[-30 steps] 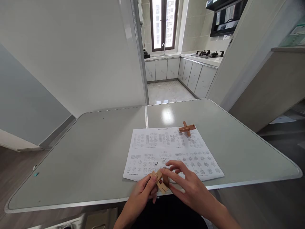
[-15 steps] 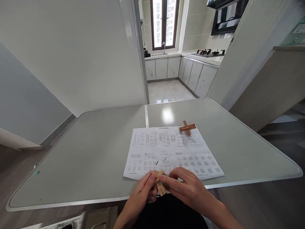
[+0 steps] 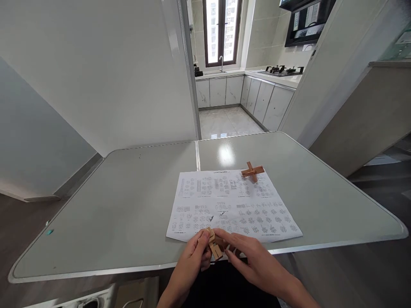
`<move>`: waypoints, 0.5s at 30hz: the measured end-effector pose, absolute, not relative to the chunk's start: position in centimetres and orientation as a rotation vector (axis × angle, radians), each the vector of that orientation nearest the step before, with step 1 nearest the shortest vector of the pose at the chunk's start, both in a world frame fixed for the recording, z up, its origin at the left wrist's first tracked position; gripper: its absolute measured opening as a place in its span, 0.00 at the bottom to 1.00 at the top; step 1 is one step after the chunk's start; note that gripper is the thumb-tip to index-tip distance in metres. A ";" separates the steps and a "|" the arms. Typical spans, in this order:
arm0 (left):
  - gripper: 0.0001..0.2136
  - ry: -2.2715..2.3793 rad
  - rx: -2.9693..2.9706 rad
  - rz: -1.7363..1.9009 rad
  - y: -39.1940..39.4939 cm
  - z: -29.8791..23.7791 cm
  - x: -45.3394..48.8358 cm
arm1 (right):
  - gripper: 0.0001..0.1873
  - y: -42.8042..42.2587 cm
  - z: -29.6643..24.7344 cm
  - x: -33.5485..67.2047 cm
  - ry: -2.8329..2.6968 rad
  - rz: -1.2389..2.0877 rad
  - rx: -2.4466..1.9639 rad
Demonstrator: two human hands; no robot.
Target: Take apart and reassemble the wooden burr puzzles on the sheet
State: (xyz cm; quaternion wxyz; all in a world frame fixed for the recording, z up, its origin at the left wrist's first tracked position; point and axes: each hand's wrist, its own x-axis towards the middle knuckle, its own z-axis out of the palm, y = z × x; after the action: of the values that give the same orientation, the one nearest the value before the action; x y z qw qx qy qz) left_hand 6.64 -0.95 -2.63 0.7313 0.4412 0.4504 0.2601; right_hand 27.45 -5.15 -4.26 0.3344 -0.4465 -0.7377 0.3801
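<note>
Near the table's front edge my left hand (image 3: 194, 254) is closed, thumb on top, around a light wooden interlocking puzzle (image 3: 216, 250) made of notched sticks. From the other side my right hand (image 3: 248, 254) grips the same puzzle, its index finger stretched along the top and its thumb lower down. The fingers partly cover the puzzle's right side. Just beyond both hands lies a printed instruction sheet (image 3: 195, 203) with rows of small diagrams and two handwritten marks. A reddish-brown wooden cross-shaped puzzle (image 3: 253, 172) rests on the sheet's far right corner.
The pale table (image 3: 128, 205) has a metal rim and a seam across its middle. A small green bit (image 3: 49, 232) lies by its left edge. Below the front left edge are a box-like object (image 3: 136, 293) and other items. A kitchen opens beyond.
My right hand's fingers have opened out somewhat, with the index finger shifting up over the puzzle and the thumb coming into sight. The puzzle has turned slightly in my left hand.
</note>
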 end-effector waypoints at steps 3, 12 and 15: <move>0.27 1.015 1.019 0.607 -1.0 -2.5 6.8 | 0.34 -5.5 -4.2 27.4 -1.773 1.224 -1.138; 0.22 1.004 1.290 0.636 -1.7 -2.4 7.9 | 0.32 -5.8 -4.3 26.1 -1.171 1.561 -1.133; 0.23 1.012 1.359 0.637 -1.8 -2.5 7.9 | 0.34 -5.9 -4.0 26.2 -1.106 1.622 -1.130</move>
State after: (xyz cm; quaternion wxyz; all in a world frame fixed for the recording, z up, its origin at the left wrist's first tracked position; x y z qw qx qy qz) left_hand 7.91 -1.83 -2.51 0.6176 0.5905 0.4396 0.2769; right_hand 26.18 -5.90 -3.96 0.4243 -0.4516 -0.4423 0.6484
